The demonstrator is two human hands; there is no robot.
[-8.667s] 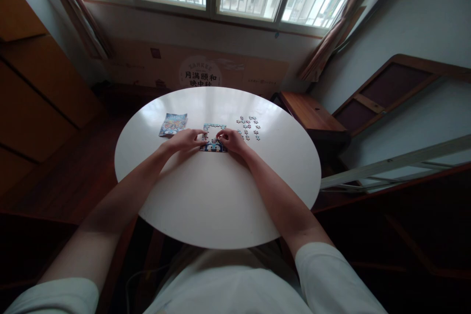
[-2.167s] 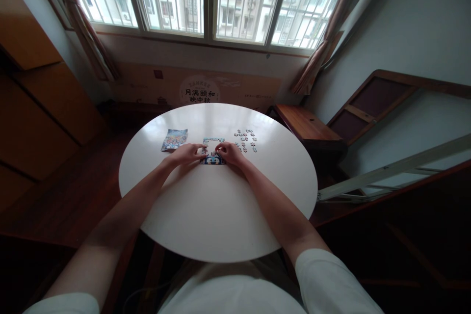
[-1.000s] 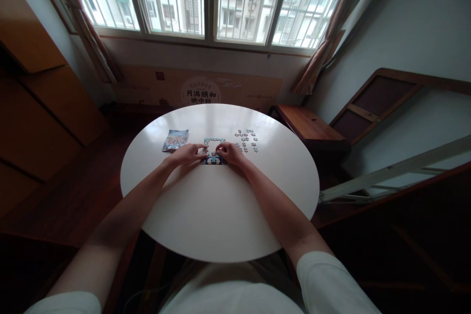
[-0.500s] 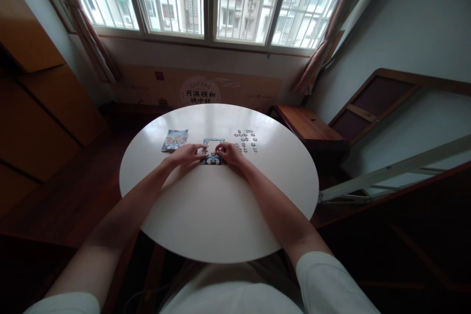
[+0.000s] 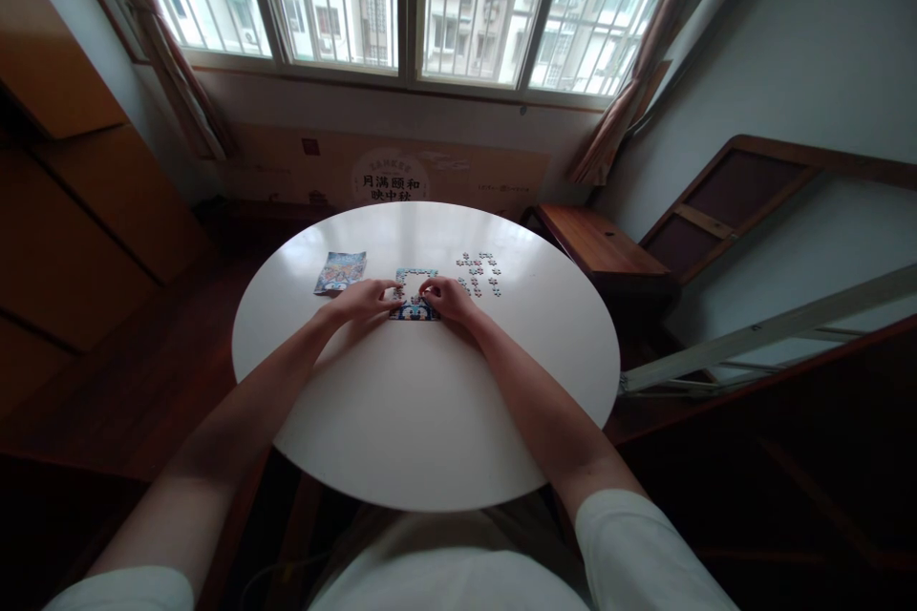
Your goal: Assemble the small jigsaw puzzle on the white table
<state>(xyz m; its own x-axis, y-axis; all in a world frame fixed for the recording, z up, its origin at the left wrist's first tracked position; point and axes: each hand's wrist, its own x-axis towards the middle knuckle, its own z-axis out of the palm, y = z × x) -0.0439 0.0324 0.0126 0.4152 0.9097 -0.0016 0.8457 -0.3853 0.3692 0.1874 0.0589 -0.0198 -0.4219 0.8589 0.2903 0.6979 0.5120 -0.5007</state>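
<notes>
A small, partly built jigsaw puzzle (image 5: 415,290) lies on the round white table (image 5: 430,401), its frame filled along the near edge. My left hand (image 5: 362,299) rests at its left side, fingers curled and fingertips pressing its left edge. My right hand (image 5: 448,298) sits at the right side, fingers bent in a pinch over the puzzle's middle; whether a piece is between them is too small to tell. Several loose puzzle pieces (image 5: 479,271) are spread just right of my right hand. A printed picture card (image 5: 340,271) lies left of my left hand.
A low wooden bench (image 5: 598,248) stands beyond the table's right side, with a leaning wooden frame (image 5: 759,191) and a pale rail (image 5: 774,329) further right. Wooden cabinets (image 5: 78,200) fill the left. A cardboard panel (image 5: 391,174) leans under the window.
Over the last second nothing has visibly moved. Since the oldest frame the view has tilted up a little, while both hands stayed at the puzzle.
</notes>
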